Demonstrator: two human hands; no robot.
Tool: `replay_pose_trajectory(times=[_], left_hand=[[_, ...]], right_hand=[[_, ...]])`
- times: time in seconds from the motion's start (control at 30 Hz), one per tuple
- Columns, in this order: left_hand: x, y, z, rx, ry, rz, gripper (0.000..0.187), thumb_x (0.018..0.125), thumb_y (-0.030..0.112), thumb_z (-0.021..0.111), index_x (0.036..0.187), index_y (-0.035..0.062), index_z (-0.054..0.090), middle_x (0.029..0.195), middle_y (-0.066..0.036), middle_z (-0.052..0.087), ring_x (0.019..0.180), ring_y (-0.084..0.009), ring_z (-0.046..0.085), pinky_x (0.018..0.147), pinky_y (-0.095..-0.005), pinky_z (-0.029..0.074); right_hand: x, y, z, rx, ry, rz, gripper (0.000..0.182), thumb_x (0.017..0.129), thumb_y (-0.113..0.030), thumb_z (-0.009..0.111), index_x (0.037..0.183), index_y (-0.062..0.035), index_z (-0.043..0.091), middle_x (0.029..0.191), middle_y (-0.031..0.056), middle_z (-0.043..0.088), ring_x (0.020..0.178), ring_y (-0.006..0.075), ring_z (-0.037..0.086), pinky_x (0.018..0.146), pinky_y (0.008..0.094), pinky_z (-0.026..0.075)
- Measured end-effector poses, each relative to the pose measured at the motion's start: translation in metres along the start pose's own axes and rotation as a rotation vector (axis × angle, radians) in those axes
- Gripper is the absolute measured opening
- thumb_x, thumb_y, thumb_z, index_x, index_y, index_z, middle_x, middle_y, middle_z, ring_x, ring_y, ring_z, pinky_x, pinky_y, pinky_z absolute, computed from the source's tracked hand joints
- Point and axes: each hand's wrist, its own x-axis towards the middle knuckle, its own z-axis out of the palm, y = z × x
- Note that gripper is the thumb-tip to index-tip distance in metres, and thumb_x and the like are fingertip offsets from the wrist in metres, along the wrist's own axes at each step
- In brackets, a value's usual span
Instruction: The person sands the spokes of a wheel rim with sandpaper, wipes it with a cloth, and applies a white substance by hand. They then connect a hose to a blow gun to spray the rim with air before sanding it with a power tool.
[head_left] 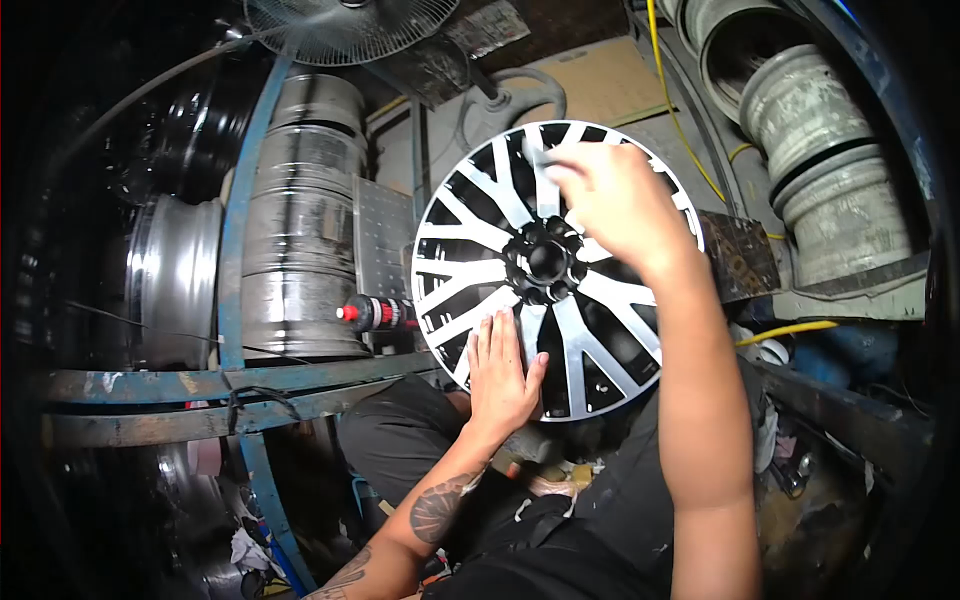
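A black and silver alloy wheel (465, 268) with split spokes lies face up over my lap. My left hand (502, 372) rests flat on its lower spokes, fingers stretched toward the hub. Over the upper spokes, my right hand (622, 205) is closed around a small greyish piece (538, 157). Motion blurs that piece, and I cannot tell what it is. A dark bottle with a red cap (376, 313) lies beside the wheel's left edge.
Bare metal rims (305, 230) are stacked at the left behind a blue metal frame (233, 250). More worn rims (825, 130) stand at the upper right. A fan (350, 30) is at the top, and a yellow cable (663, 90) runs down right of the wheel.
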Motion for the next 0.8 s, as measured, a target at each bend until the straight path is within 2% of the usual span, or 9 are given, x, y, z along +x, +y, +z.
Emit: replay_pose_trajectory(times=[0.07,0.13,0.23,0.3,0.43,0.47,0.53,0.7,0.8], left_hand=[[0.011,-0.010,0.005,0.023,0.059,-0.023,0.081,0.101,0.046,0.055,0.157,-0.0071,0.030,0.163,-0.028,0.033,0.153,-0.0473,0.025,0.124,-0.0585,0.016],[0.021,0.001,0.005,0.066,0.035,-0.004,0.081,0.101,0.048,0.055,0.155,-0.0085,0.035,0.161,-0.029,0.036,0.152,-0.0474,0.027,0.123,-0.0601,0.018],[0.021,0.023,0.013,0.038,0.011,0.030,0.077,0.101,0.047,0.053,0.152,-0.0095,0.039,0.160,-0.029,0.037,0.152,-0.0460,0.029,0.124,-0.0583,0.017],[0.015,0.043,0.019,0.067,0.037,0.090,0.078,0.101,0.046,0.053,0.152,-0.0109,0.038,0.159,-0.029,0.039,0.150,-0.0459,0.030,0.124,-0.0574,0.018],[0.014,0.063,0.028,-0.017,0.088,0.002,0.078,0.101,0.043,0.053,0.153,-0.0122,0.034,0.158,-0.030,0.039,0.149,-0.0467,0.032,0.124,-0.0576,0.018],[0.015,0.070,0.028,-0.117,0.050,0.007,0.080,0.101,0.044,0.054,0.153,-0.0131,0.033,0.158,-0.031,0.037,0.149,-0.0466,0.032,0.125,-0.0575,0.018],[0.017,0.082,0.028,-0.077,0.058,0.007,0.081,0.100,0.045,0.055,0.152,-0.0133,0.033,0.158,-0.033,0.037,0.150,-0.0471,0.031,0.125,-0.0574,0.018],[0.033,0.089,0.035,-0.075,0.079,0.063,0.083,0.099,0.047,0.057,0.150,-0.0147,0.035,0.157,-0.035,0.036,0.150,-0.0495,0.029,0.124,-0.0571,0.019],[0.036,0.091,0.038,-0.110,0.103,0.104,0.089,0.099,0.050,0.057,0.153,-0.0157,0.030,0.159,-0.035,0.033,0.151,-0.0499,0.028,0.124,-0.0572,0.020]], right_hand=[[0.006,0.007,-0.015,0.031,0.105,0.036,0.018,0.096,-0.021,0.063,0.097,-0.0072,0.074,0.087,0.0241,0.071,0.085,0.0437,0.070,0.074,0.0510,0.054],[0.008,0.009,-0.026,0.056,0.232,0.078,0.019,0.096,-0.020,0.062,0.096,-0.0032,0.072,0.081,0.0261,0.068,0.082,0.0468,0.067,0.071,0.0510,0.051],[0.008,0.010,-0.027,0.088,0.268,0.079,0.019,0.096,-0.019,0.061,0.095,-0.0020,0.071,0.081,0.0263,0.067,0.082,0.0473,0.066,0.071,0.0510,0.051],[0.009,0.010,-0.025,0.092,0.240,0.076,0.019,0.096,-0.018,0.062,0.095,-0.0011,0.070,0.081,0.0265,0.066,0.081,0.0479,0.066,0.070,0.0503,0.051],[0.011,0.009,-0.021,0.113,0.222,0.067,0.019,0.095,-0.019,0.064,0.095,-0.0008,0.069,0.079,0.0270,0.065,0.080,0.0492,0.064,0.070,0.0500,0.050],[0.012,0.006,-0.022,0.117,0.213,0.075,0.019,0.095,-0.019,0.064,0.095,-0.0009,0.069,0.079,0.0270,0.065,0.080,0.0492,0.063,0.070,0.0502,0.050],[0.012,0.003,-0.020,0.125,0.213,0.072,0.019,0.095,-0.019,0.064,0.095,-0.0011,0.069,0.079,0.0267,0.065,0.080,0.0493,0.063,0.070,0.0504,0.050],[0.016,-0.006,-0.018,0.169,0.219,0.079,0.020,0.096,-0.020,0.064,0.095,-0.0007,0.068,0.078,0.0257,0.064,0.077,0.0487,0.062,0.069,0.0483,0.050],[0.018,-0.011,-0.021,0.247,0.247,0.046,0.021,0.095,-0.021,0.065,0.092,0.0003,0.066,0.076,0.0255,0.062,0.074,0.0474,0.061,0.066,0.0454,0.050]])
